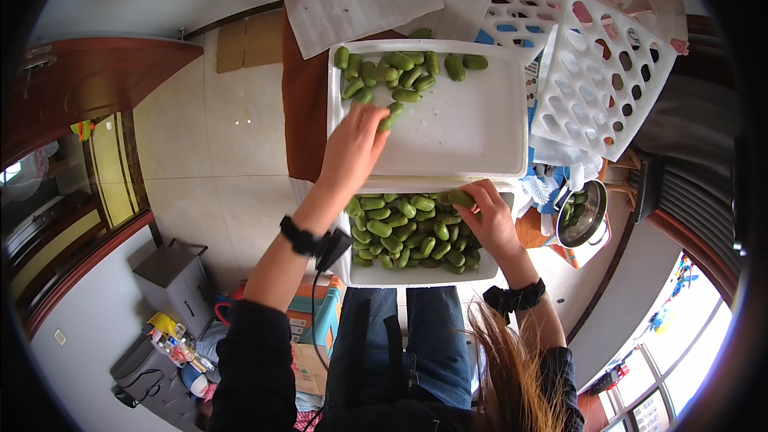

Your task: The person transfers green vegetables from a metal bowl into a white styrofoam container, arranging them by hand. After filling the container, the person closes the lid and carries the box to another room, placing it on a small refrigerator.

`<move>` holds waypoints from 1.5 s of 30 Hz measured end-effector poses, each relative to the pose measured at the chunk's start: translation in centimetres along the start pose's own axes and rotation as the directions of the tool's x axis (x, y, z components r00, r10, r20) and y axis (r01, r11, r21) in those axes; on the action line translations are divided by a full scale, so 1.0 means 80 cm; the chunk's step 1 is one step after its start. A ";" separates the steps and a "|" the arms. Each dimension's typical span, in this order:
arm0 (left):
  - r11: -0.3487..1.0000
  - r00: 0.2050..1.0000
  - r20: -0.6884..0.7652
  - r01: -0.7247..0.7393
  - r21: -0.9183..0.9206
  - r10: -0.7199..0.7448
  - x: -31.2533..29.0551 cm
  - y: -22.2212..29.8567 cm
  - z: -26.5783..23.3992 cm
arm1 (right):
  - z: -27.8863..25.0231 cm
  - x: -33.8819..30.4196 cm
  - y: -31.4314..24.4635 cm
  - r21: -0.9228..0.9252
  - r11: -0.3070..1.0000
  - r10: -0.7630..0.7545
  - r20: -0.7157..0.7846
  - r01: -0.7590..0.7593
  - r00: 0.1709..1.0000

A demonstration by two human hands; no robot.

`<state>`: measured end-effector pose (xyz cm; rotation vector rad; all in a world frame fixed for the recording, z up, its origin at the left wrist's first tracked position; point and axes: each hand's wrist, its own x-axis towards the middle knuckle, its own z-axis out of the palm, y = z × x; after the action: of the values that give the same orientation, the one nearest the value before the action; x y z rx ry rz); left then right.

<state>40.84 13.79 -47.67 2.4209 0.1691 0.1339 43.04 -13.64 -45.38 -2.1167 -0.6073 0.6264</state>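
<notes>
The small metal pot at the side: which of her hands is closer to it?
Right. The right hand rests on the near tray's green fruits, just left of the metal pot. The left hand reaches over the far white tray.

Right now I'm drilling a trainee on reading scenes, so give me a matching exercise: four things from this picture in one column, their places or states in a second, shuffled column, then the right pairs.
Things
1. left hand
2. right hand
3. small round steel pot
4. white plastic grid with round holes

Places or states
A. at the person's right, beside the trays, green pieces inside
B. pinching a small green oval fruit over the full near white foam tray
C. propped tilted at the right of the far tray
D. fingertips on a green fruit in the far white foam tray

Pairs: 1-D, 2-B, 3-A, 4-C
</notes>
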 end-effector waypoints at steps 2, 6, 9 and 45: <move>0.986 0.999 0.031 0.048 -0.159 -0.043 -0.042 0.022 -0.011 | 0.006 0.001 0.000 -0.091 0.995 -0.040 -0.004 0.039 0.999; 0.946 0.962 0.271 0.075 -0.317 0.014 -0.118 0.055 -0.012 | 0.011 0.001 0.001 -0.251 0.964 -0.083 0.025 0.086 0.996; 0.949 0.939 0.345 0.103 -0.299 0.007 -0.152 0.060 0.008 | 0.013 -0.006 0.009 -0.214 0.969 -0.123 0.028 0.126 0.992; 0.989 0.989 0.018 0.148 -0.007 -0.148 0.020 -0.051 0.000 | 0.051 0.212 -0.014 0.188 0.940 0.249 0.190 -0.284 0.950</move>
<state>42.05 17.10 -50.31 2.3910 0.3384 0.0457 53.19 -0.28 -50.37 -1.9715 -0.3228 0.9817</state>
